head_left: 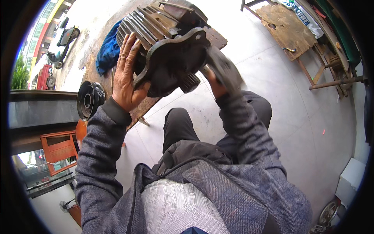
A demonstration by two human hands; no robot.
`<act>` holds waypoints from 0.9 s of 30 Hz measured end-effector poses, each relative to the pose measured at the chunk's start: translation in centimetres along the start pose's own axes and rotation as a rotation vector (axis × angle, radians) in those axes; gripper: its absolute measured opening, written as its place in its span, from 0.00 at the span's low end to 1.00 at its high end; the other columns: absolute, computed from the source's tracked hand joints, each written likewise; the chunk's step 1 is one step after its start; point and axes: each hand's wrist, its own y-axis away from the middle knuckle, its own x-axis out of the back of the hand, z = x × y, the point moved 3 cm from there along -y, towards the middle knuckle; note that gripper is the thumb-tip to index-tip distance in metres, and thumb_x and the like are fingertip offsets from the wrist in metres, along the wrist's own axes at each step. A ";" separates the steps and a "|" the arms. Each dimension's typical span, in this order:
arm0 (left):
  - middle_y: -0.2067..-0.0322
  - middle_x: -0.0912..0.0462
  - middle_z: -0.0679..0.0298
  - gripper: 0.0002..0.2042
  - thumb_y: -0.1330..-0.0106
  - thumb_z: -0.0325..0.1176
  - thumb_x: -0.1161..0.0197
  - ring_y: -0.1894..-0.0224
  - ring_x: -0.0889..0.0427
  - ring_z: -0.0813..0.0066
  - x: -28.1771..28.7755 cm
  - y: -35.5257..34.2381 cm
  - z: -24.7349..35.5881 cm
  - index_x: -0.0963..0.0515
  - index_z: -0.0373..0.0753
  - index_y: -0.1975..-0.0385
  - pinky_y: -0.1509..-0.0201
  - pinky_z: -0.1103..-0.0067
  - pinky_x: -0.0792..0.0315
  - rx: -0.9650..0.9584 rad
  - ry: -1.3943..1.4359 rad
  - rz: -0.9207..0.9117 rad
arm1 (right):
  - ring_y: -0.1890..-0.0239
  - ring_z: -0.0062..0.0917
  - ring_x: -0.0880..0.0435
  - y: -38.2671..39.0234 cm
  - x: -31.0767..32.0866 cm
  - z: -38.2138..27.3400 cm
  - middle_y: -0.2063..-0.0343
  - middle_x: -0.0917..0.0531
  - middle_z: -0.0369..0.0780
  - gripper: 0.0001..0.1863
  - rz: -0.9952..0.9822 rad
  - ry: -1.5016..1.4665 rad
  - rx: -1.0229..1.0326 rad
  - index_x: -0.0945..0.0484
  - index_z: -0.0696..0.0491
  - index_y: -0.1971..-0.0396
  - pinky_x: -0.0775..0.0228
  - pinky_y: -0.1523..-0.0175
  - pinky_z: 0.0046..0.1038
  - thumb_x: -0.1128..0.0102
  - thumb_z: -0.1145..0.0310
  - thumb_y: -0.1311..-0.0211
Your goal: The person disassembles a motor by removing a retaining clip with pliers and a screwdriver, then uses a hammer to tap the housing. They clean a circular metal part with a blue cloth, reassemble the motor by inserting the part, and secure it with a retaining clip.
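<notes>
A finned electric motor (152,23) lies on a worn bench, its dark greasy flange (159,54) turned toward me. From the flange sticks a short toothed gear shaft (189,82). My left hand (126,74) is closed on the motor's left side, fingers along the fins and thumb at the flange edge. At the flange's right side, my right hand (215,84) grips a dark flat metal part (226,70), smeared by motion. Most of the right fingers are hidden behind that part. Whether it touches the flange I cannot tell.
A blue cloth (107,48) lies left of the motor on the bench (144,108). Nearer me is a round black metal housing (90,100). A wooden stand (288,29) is at the far right, a white box (350,181) at the lower right. Scooters are parked outside, far left.
</notes>
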 end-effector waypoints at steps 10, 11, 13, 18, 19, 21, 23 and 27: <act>0.20 0.42 0.46 0.44 0.46 0.33 0.40 0.17 0.48 0.44 -0.3 0.2 0.5 0.38 0.39 0.22 0.15 0.57 0.50 -0.007 -0.014 0.021 | 0.60 0.35 0.14 4.3 -2.8 3.1 0.67 0.15 0.42 0.10 -0.087 -0.165 -0.309 0.19 0.58 0.56 0.21 0.51 0.35 0.38 0.72 0.35; 0.20 0.42 0.46 0.43 0.44 0.34 0.37 0.17 0.48 0.44 -0.3 0.1 0.3 0.38 0.39 0.22 0.15 0.58 0.49 0.005 -0.035 0.003 | 0.59 0.36 0.13 4.5 -3.8 3.4 0.67 0.15 0.43 0.11 -0.117 -0.100 -0.228 0.20 0.58 0.55 0.20 0.49 0.35 0.38 0.72 0.35; 0.20 0.42 0.47 0.43 0.42 0.36 0.36 0.17 0.48 0.44 -0.2 0.1 0.3 0.38 0.39 0.22 0.16 0.59 0.49 -0.024 -0.053 0.006 | 0.54 0.48 0.11 6.2 -5.3 4.3 0.56 0.11 0.50 0.18 -0.176 -0.086 -0.333 0.13 0.50 0.51 0.17 0.49 0.39 0.30 0.64 0.41; 0.20 0.43 0.48 0.43 0.40 0.37 0.34 0.17 0.49 0.44 0.0 0.6 0.0 0.40 0.41 0.21 0.16 0.57 0.48 -0.049 -0.071 0.009 | 0.48 0.38 0.10 13.1 -4.0 3.5 0.53 0.10 0.48 0.21 -0.204 -0.108 -0.579 0.16 0.57 0.47 0.19 0.41 0.36 0.32 0.66 0.39; 0.20 0.43 0.48 0.42 0.39 0.38 0.34 0.17 0.48 0.44 0.0 0.8 0.0 0.39 0.41 0.21 0.16 0.57 0.48 -0.038 -0.092 0.007 | 0.52 0.39 0.09 13.7 -3.7 2.5 0.56 0.10 0.48 0.21 -0.264 -0.112 -0.500 0.16 0.57 0.47 0.17 0.45 0.36 0.31 0.67 0.39; 0.21 0.42 0.47 0.41 0.37 0.40 0.33 0.18 0.47 0.44 -0.2 0.8 -0.1 0.39 0.40 0.22 0.16 0.56 0.49 -0.020 -0.123 0.002 | 0.62 0.44 0.10 13.4 -3.4 0.3 0.64 0.11 0.47 0.16 -0.315 -0.103 -0.257 0.15 0.55 0.54 0.16 0.56 0.37 0.28 0.66 0.41; 0.19 0.44 0.49 0.41 0.38 0.36 0.38 0.17 0.48 0.45 -0.4 0.9 0.1 0.40 0.43 0.21 0.15 0.58 0.51 -0.032 -0.079 -0.003 | 0.67 0.47 0.10 11.9 -3.7 -1.5 0.70 0.12 0.47 0.13 -0.334 -0.250 -0.096 0.15 0.54 0.61 0.17 0.62 0.38 0.26 0.65 0.44; 0.19 0.45 0.48 0.40 0.37 0.34 0.41 0.17 0.49 0.44 -0.4 0.9 0.3 0.41 0.44 0.20 0.15 0.58 0.51 0.001 -0.063 0.007 | 0.66 0.49 0.11 9.1 -6.8 -2.1 0.71 0.12 0.49 0.13 -0.470 -0.200 -0.272 0.16 0.52 0.66 0.18 0.60 0.41 0.27 0.60 0.45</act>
